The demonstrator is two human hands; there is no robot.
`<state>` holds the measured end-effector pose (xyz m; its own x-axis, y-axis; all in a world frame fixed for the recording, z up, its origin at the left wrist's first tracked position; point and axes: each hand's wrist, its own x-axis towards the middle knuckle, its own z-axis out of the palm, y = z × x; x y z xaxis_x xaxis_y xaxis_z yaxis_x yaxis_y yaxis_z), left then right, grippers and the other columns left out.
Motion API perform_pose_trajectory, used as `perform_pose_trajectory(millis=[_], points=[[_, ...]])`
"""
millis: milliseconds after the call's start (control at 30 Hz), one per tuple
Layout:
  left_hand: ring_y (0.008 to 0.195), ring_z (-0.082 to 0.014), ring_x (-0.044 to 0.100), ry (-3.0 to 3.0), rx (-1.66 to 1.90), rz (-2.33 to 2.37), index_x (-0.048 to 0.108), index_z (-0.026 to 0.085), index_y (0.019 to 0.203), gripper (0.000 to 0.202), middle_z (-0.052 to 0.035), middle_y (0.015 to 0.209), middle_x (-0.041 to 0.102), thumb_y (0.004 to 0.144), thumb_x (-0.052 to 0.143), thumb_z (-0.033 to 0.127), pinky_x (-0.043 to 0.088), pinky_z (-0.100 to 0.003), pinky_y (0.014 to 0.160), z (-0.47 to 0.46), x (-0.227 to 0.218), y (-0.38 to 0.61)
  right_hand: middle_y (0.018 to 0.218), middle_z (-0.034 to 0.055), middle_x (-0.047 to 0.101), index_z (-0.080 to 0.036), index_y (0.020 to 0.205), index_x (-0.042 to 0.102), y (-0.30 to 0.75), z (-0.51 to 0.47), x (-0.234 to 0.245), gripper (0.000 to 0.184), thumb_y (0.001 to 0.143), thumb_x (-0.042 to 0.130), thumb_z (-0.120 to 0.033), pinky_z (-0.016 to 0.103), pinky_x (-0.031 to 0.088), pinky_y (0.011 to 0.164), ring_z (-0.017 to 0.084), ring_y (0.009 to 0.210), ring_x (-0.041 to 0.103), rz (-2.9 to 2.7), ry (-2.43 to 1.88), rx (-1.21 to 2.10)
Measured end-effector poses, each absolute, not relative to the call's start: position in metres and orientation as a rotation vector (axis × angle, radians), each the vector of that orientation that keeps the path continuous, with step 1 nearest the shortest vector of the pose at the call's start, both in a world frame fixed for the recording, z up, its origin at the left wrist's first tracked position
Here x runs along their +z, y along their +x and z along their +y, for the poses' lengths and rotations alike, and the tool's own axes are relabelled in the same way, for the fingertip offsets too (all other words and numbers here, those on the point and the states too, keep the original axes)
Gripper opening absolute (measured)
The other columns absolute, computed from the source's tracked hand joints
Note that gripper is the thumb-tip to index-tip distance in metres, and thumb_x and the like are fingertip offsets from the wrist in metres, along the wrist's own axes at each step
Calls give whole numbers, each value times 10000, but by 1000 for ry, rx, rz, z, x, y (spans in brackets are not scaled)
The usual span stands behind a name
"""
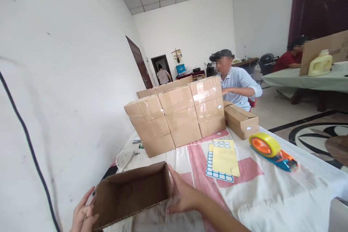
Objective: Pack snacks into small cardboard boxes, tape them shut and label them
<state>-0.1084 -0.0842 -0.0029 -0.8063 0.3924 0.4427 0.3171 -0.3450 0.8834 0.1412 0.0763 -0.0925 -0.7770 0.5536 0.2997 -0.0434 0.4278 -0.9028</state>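
An open cardboard box (136, 194), its dark inside facing me, is tilted low in front of me at the near end of the table. At its right end, my right hand (185, 194) grips the wall with thumb and fingers spread along the edge. My left hand (85, 212) holds the opposite end, fingers bent against the cardboard and partly cut off by the frame. A small dark spot shows by a left fingertip; I cannot tell what it is. Nothing is visible in the part of the box that faces me.
Taped cartons (181, 116) are stacked behind the box, with a labelled carton (241, 119) to their right. Label sheets (224, 157), a tape dispenser (272, 150) and a white perforated object (124, 158) lie on the cloth. A person (237, 83) sits across the table.
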Motion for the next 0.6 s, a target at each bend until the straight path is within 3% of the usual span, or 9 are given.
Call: perform_pose_trajectory(millis=[133,300,467,600], points=[[1120,-280,608,911,2365,1595,567,194,729,149,-29,1189,651,636,644,282,532,-307,800,-60,14,-96,1690,176,162,-237,1646,-101,142,85,-95,1443,642,913,-458,540,260,1236,389,1546,220,-1932,-242,1182],[954,-180,576,611,2326,1233,537,186,692,232,18,1002,631,500,666,177,433,-215,655,-20,17,-80,1703,151,108,-242,1659,-2,170,107,-94,1359,671,897,-491,554,165,1271,389,1574,109,-1880,-469,1015],[1016,-191,603,493,2185,1110,529,194,731,296,17,1248,649,494,698,143,450,-225,701,17,-16,-66,1683,128,182,-279,1658,86,197,133,-106,1200,747,835,-504,562,192,1263,368,1568,163,-1885,-586,954],[1170,-231,591,549,2143,1144,644,246,980,361,-11,1356,616,635,749,266,479,-264,813,33,-45,-57,1659,130,227,-282,1655,108,198,140,-120,1140,784,776,-591,548,226,1257,364,1546,231,-1823,-593,933]])
